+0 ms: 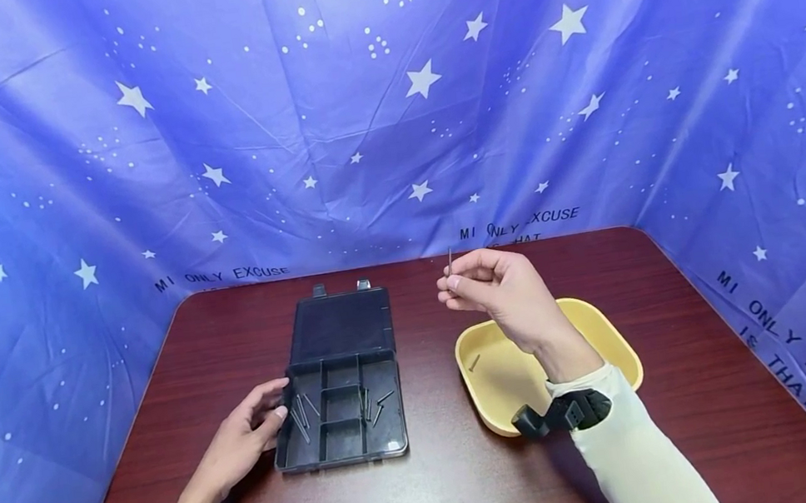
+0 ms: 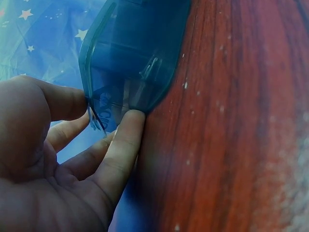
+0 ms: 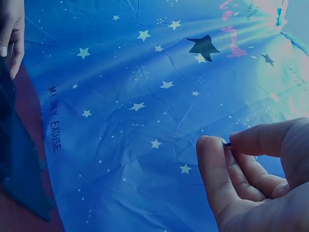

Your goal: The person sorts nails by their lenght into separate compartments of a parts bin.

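In the head view a black compartment box (image 1: 346,460) lies on the table with its lid (image 1: 340,326) folded back. Several thin metal screws (image 1: 300,422) lie in its left compartment, and more screws (image 1: 369,405) in the right one. My left hand (image 1: 238,444) grips the box's left side, thumb and fingers at its edge in the left wrist view. Held up above the far side of a yellow tray (image 1: 507,394), my right hand (image 1: 514,296) pinches a single screw (image 1: 450,262), upright between thumb and fingertips. Another screw (image 1: 474,363) lies in the tray, partly screened by my forearm.
The dark red wooden table (image 1: 432,491) carries the box on the left and the tray on the right. A blue star-patterned cloth (image 1: 357,123) hangs behind and along both sides. Two latches (image 1: 363,285) stick out from the lid's far edge.
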Demonstrator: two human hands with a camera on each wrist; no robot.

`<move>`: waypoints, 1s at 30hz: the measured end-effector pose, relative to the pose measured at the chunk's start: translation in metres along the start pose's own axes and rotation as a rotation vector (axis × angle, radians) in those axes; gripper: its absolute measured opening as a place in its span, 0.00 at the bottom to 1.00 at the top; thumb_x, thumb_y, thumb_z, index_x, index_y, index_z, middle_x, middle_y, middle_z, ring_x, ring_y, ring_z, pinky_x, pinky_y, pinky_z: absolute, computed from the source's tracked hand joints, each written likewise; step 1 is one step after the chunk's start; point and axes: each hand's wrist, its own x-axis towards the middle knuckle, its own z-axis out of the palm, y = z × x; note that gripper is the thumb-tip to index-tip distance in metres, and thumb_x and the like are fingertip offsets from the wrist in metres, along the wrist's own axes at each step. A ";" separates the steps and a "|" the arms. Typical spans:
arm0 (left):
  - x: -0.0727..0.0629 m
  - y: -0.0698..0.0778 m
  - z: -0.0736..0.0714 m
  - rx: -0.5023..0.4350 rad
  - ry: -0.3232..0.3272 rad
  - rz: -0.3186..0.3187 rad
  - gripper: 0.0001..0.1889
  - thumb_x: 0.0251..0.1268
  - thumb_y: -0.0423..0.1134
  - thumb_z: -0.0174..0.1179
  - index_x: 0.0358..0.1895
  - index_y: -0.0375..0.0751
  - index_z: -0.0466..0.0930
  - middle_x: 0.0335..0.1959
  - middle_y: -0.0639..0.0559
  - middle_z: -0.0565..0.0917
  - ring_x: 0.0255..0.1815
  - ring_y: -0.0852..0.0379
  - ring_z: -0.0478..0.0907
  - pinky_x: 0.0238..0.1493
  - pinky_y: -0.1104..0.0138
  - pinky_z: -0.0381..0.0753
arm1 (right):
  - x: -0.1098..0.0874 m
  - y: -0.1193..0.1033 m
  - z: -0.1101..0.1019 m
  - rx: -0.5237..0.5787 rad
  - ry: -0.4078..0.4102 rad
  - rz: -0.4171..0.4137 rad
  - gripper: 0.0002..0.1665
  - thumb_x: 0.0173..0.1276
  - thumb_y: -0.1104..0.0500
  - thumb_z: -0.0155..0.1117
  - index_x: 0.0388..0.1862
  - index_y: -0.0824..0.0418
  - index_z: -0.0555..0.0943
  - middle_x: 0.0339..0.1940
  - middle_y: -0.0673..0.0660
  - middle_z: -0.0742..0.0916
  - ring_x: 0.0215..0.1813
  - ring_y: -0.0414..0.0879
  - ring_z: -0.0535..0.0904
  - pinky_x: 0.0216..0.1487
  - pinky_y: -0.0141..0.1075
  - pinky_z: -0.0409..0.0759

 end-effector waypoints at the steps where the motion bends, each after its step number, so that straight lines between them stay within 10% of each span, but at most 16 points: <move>1: 0.000 0.000 0.000 0.000 -0.001 0.001 0.26 0.82 0.39 0.59 0.78 0.48 0.68 0.71 0.32 0.76 0.62 0.44 0.81 0.45 0.62 0.89 | 0.000 0.000 0.000 -0.002 0.000 0.000 0.10 0.72 0.77 0.63 0.42 0.65 0.84 0.40 0.54 0.92 0.41 0.44 0.92 0.47 0.38 0.90; 15: 0.002 -0.002 0.001 0.030 0.004 0.009 0.26 0.82 0.41 0.59 0.78 0.49 0.69 0.71 0.33 0.77 0.61 0.47 0.81 0.44 0.65 0.88 | -0.001 0.001 0.005 -0.035 -0.019 0.010 0.08 0.71 0.76 0.64 0.43 0.66 0.83 0.37 0.54 0.93 0.40 0.45 0.92 0.45 0.38 0.90; 30: 0.002 -0.004 0.001 0.030 0.016 0.012 0.24 0.82 0.40 0.59 0.77 0.50 0.71 0.70 0.32 0.77 0.60 0.50 0.82 0.45 0.63 0.89 | 0.013 0.046 0.063 0.009 -0.100 0.134 0.10 0.68 0.76 0.68 0.47 0.77 0.80 0.32 0.56 0.91 0.34 0.44 0.90 0.43 0.36 0.90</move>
